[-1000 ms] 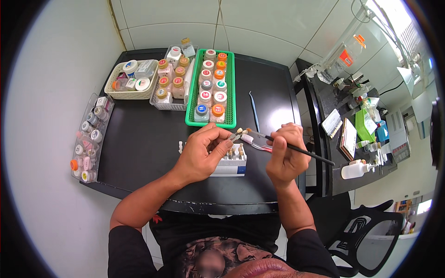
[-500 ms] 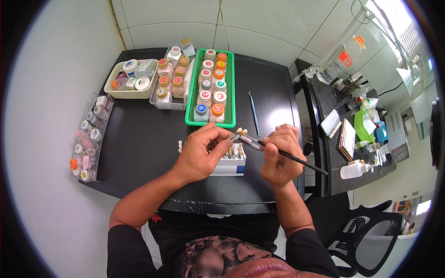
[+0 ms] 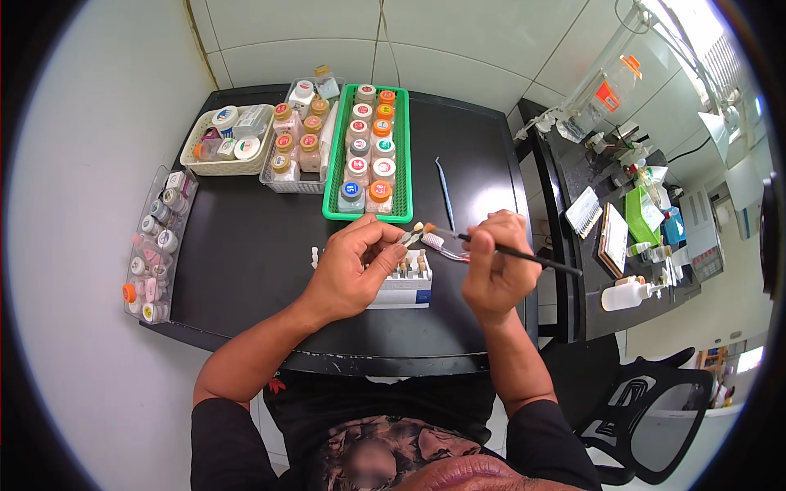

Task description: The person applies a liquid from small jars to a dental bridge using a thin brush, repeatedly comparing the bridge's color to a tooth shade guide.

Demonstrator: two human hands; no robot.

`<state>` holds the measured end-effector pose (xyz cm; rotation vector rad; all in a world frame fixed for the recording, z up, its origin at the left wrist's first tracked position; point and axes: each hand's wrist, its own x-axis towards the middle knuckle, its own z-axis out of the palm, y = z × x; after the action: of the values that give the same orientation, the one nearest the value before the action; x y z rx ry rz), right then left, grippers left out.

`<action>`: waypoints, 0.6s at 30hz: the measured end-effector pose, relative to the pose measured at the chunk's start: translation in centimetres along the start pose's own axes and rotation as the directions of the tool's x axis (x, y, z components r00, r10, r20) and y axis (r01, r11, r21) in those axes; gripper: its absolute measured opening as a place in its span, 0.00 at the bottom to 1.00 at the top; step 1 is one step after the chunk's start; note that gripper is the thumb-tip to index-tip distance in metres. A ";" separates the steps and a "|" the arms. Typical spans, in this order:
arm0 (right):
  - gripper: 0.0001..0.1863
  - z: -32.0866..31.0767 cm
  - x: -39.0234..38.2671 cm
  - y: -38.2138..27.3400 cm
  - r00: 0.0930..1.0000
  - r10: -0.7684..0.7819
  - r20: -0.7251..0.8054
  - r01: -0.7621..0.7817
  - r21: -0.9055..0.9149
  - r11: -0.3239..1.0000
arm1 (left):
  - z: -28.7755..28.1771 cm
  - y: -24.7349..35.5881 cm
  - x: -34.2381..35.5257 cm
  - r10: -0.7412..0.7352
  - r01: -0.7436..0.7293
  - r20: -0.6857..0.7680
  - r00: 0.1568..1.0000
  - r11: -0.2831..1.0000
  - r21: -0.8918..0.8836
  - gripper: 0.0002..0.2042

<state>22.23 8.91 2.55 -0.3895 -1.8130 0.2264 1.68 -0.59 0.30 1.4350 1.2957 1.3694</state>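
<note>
A black desk [image 3: 246,262] against a tiled wall [image 3: 458,57], a green basket [image 3: 368,218] of bottles towards the back, and here's the action: the left hand [image 3: 352,262] pinches small tooth-shaped tabs [image 3: 418,228] by a white box [image 3: 397,297]; apart from it, the right hand [image 3: 501,270] grips a brush [image 3: 544,261], bristles right beside the tabs, contact too fine to tell.

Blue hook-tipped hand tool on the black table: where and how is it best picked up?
Probably mid-length, from above and the right: the blue hook-tipped hand tool lies long and slim, its bent tip farthest away, the green basket to its left.
</note>
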 end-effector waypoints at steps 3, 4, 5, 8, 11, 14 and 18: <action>0.05 -0.4 -0.1 0.3 0.998 -0.029 -0.057 0.031 0.045 0.998 | 0.1 -0.1 0.0 0.002 -0.002 -0.004 1.000 1.000 0.003 0.08; 0.05 -0.3 0.0 0.3 0.998 -0.029 -0.057 0.032 0.047 0.998 | 0.1 -0.1 0.1 0.002 -0.002 0.000 1.000 1.000 -0.010 0.08; 0.05 -0.2 0.0 0.2 1.000 0.001 -0.027 -0.001 0.022 1.000 | 0.1 0.0 0.0 0.000 0.000 0.002 1.000 1.000 -0.010 0.08; 0.07 -0.3 0.0 0.8 0.999 -0.017 -0.035 0.015 -0.041 0.999 | 0.0 0.1 0.0 0.005 -0.005 -0.010 1.000 1.000 0.001 0.08; 0.06 -0.3 0.2 -0.3 0.997 -0.062 -0.042 0.064 0.055 0.996 | 0.0 -0.3 0.0 -0.011 0.011 -0.004 1.000 0.999 -0.036 0.08; 0.08 0.2 0.3 -0.8 0.998 -0.039 0.058 0.039 -0.006 0.999 | 0.0 0.0 0.0 -0.015 0.015 0.009 1.000 1.000 -0.013 0.08; 0.07 -0.5 0.1 0.0 1.000 -0.004 -0.016 0.005 0.035 0.999 | 0.0 -0.2 0.0 0.003 -0.002 0.022 1.000 1.000 -0.003 0.08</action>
<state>22.67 8.89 2.80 -0.3614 -1.7916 0.2506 1.71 -0.60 0.14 1.4463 1.2782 1.3531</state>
